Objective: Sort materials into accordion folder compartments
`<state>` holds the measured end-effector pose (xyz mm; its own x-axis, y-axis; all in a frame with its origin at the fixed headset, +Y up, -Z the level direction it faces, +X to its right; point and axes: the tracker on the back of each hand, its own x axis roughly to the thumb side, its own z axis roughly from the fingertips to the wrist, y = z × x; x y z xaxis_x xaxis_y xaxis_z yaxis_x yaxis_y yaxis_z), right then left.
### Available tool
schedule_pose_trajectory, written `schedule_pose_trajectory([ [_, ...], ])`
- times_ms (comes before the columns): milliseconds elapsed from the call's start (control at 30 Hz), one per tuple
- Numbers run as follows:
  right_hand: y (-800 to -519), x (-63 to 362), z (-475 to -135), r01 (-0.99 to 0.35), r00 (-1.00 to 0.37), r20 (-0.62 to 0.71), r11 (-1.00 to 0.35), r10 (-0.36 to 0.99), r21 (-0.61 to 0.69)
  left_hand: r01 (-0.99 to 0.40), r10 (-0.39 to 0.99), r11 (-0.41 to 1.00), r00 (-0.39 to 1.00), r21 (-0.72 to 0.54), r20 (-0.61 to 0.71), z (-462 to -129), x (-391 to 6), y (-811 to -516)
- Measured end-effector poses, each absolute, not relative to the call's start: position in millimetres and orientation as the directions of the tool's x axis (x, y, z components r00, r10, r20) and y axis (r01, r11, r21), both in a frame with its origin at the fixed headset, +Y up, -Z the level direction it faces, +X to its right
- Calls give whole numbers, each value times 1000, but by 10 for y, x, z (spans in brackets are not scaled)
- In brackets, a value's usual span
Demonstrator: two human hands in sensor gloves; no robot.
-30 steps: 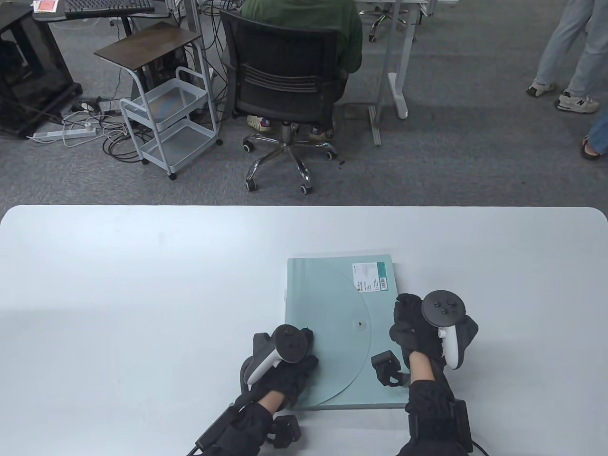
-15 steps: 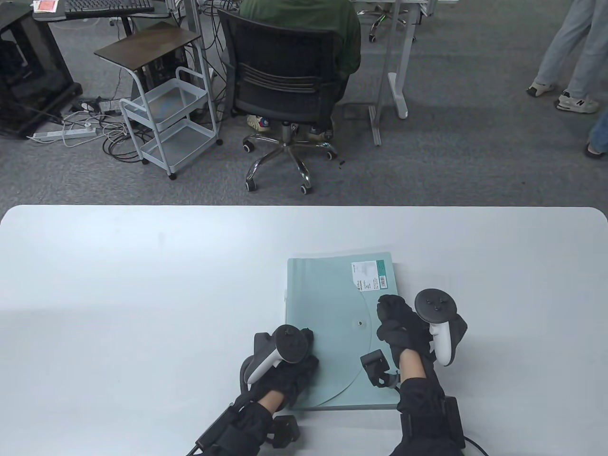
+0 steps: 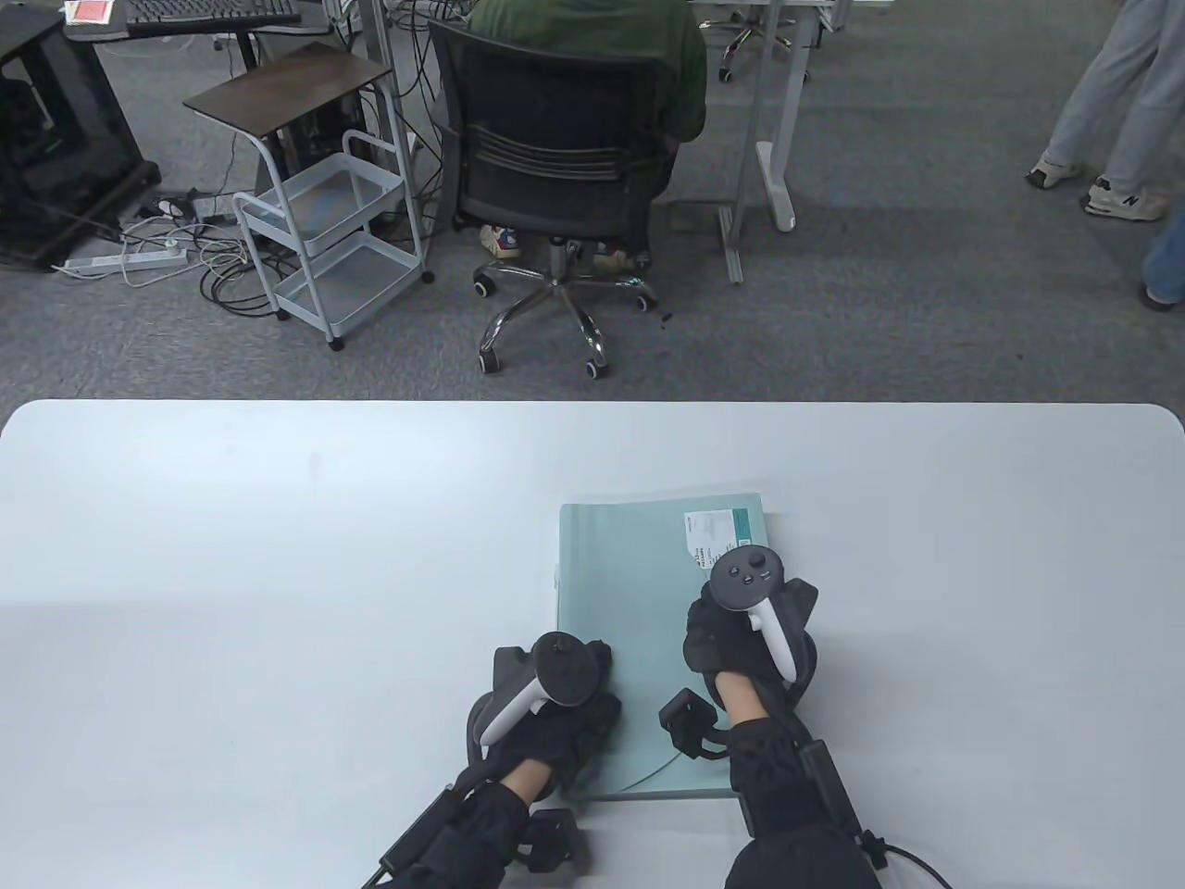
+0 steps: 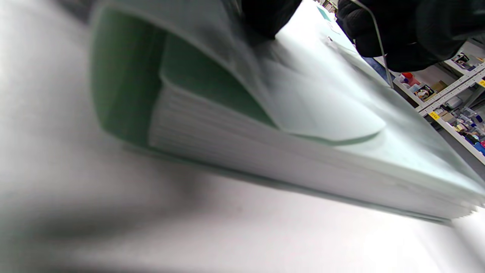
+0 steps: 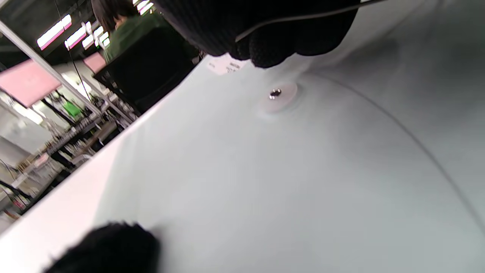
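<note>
A pale green accordion folder (image 3: 639, 593) lies flat and closed on the white table (image 3: 278, 556), with its round flap on top. My left hand (image 3: 592, 690) rests on the folder's near left corner. In the left wrist view my fingers (image 4: 265, 15) lie on the flap above the pleated edge (image 4: 265, 151). My right hand (image 3: 711, 634) is over the flap's middle. In the right wrist view its fingertips (image 5: 273, 49) sit just above the metal snap (image 5: 275, 93). I cannot tell if they touch the flap. No loose materials show.
A white label (image 3: 717, 532) sits at the folder's far right corner. Beyond the table's far edge are an office chair (image 3: 555, 176) with a seated person, a white cart (image 3: 333, 241) and a walking person (image 3: 1111, 111).
My right hand has moved left, from beside the folder's right edge onto the flap near the snap. My left hand and the folder have stayed put.
</note>
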<state>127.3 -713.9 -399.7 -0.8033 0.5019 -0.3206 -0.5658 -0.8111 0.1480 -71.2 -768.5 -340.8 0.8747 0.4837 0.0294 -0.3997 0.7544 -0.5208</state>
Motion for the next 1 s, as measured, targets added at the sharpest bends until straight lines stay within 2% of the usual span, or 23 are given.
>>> schedule_pose_trajectory([
  [433, -7259, 1042, -4094, -435, -887, -308, -846, 344, 308, -391, 477, 761, 878, -518, 38, -3418, -731, -7687],
  [600, -7323, 1022, -4109, -377, -911, -300, -865, 283, 330, -388, 475, 761, 879, -520, 40, -3417, -728, -7688],
  [1000, -7346, 757, -4084, -71, -985, -170, -919, 4, 387, -381, 469, 762, 882, -524, 41, -3415, -720, -7694],
])
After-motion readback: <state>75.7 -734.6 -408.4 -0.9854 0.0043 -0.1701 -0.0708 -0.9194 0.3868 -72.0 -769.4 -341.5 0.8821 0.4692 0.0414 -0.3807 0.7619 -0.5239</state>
